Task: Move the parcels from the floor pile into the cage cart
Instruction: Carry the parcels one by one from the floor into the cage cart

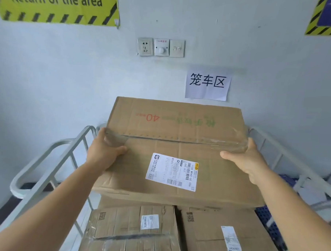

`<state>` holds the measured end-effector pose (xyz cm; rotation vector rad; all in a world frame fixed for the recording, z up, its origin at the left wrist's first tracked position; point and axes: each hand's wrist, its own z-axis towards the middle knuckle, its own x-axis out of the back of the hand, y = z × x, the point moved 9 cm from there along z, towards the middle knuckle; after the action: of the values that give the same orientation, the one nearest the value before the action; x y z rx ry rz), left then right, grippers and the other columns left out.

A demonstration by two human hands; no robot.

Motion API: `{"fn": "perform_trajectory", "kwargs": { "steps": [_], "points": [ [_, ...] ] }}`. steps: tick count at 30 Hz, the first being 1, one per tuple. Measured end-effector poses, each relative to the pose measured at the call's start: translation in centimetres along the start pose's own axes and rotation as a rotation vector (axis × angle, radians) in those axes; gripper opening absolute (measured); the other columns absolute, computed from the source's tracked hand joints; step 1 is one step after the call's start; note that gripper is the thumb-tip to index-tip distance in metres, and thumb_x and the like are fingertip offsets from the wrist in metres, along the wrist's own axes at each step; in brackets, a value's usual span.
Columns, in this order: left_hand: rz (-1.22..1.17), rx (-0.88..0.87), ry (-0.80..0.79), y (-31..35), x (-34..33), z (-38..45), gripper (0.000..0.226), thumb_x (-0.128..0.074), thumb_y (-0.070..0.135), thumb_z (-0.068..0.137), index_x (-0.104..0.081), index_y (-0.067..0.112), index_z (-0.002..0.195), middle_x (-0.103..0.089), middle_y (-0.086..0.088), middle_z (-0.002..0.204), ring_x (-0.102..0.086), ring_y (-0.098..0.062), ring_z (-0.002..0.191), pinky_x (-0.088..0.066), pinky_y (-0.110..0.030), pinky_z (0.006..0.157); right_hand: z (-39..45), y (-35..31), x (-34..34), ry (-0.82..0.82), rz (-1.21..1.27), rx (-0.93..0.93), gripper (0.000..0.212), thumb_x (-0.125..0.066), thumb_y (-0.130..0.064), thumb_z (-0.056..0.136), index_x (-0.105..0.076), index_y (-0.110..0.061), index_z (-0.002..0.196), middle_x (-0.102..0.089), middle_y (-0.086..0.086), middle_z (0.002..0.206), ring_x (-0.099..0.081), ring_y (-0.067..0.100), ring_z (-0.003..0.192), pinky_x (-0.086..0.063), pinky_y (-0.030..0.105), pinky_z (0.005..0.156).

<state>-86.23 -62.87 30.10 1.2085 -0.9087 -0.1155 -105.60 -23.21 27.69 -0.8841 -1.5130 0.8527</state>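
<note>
Head view: left hand (104, 151) and right hand (248, 159) each grip the large cardboard box's (177, 144) side edges, between the cage cart's rails (51, 169), above two boxes (133, 228).

You stand in a parcel depot. A hazard-striped zone sign (56, 4) marks the wall. Labelled cartons (131, 228) fill a cage cart (51, 158).

We see grey cage cart (51, 158); inside it, two taped cardboard parcels side by side: left parcel (131, 230), right parcel (222, 232).
</note>
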Motion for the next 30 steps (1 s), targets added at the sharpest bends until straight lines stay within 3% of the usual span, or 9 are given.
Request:
{"fn": "perform_trajectory", "kwargs": {
  "steps": [3,8,17,23,30],
  "points": [
    [0.039,0.048,0.041,-2.3,0.1,3.2,0.092,-0.08,0.028,0.076,-0.024,0.031,0.149,-0.049,-0.006,0.14,-0.053,-0.032,0.115,-0.046,-0.039,0.084,3.7,-0.1,-4.6,-0.066,0.012,0.006,0.111,-0.085,-0.033,0.073,-0.01,-0.027,0.155,-0.028,0.002,0.158,-0.033,0.028,0.141,-0.033,0.044,0.11],
    [0.07,0.125,0.086,-5.5,-1.2,8.0,0.089,-0.08,0.022,0.077,-0.026,0.028,0.148,-0.055,-0.011,0.128,-0.052,-0.025,0.092,-0.044,-0.035,0.072,9.4,0.5,-11.9,-0.195,0.043,-0.02,0.113,-0.083,-0.025,0.077,-0.003,-0.027,0.156,-0.021,0.002,0.161,-0.027,0.027,0.144,-0.03,0.044,0.111],
    [0.137,0.284,0.104,-13.1,-3.8,14.9,0.094,-0.081,0.028,0.075,-0.022,0.032,0.149,-0.053,-0.008,0.134,-0.055,-0.032,0.111,-0.05,-0.047,0.089,17.2,2.5,-22.1,-0.323,-0.002,-0.084,0.114,-0.083,-0.021,0.077,-0.001,-0.028,0.156,-0.018,0.0,0.162,-0.024,0.024,0.146,-0.025,0.043,0.114],
    [0.132,0.342,0.06,-18.5,-6.3,20.7,0.096,-0.08,0.024,0.076,-0.02,0.032,0.15,-0.045,-0.005,0.144,-0.05,-0.029,0.123,-0.045,-0.039,0.09,21.1,5.2,-28.3,-0.331,-0.079,-0.138,0.112,-0.083,-0.025,0.077,-0.004,-0.03,0.156,-0.019,-0.001,0.161,-0.025,0.024,0.146,-0.027,0.045,0.114],
    [0.158,0.419,-0.013,-26.6,-10.1,27.9,0.1,-0.081,0.025,0.075,-0.017,0.031,0.152,-0.041,-0.005,0.148,-0.045,-0.03,0.129,-0.042,-0.045,0.1,25.2,9.8,-36.6,-0.349,-0.139,-0.243,0.111,-0.082,-0.027,0.077,-0.003,-0.034,0.156,-0.024,-0.001,0.16,-0.03,0.025,0.143,-0.03,0.046,0.112]
  ]
}}
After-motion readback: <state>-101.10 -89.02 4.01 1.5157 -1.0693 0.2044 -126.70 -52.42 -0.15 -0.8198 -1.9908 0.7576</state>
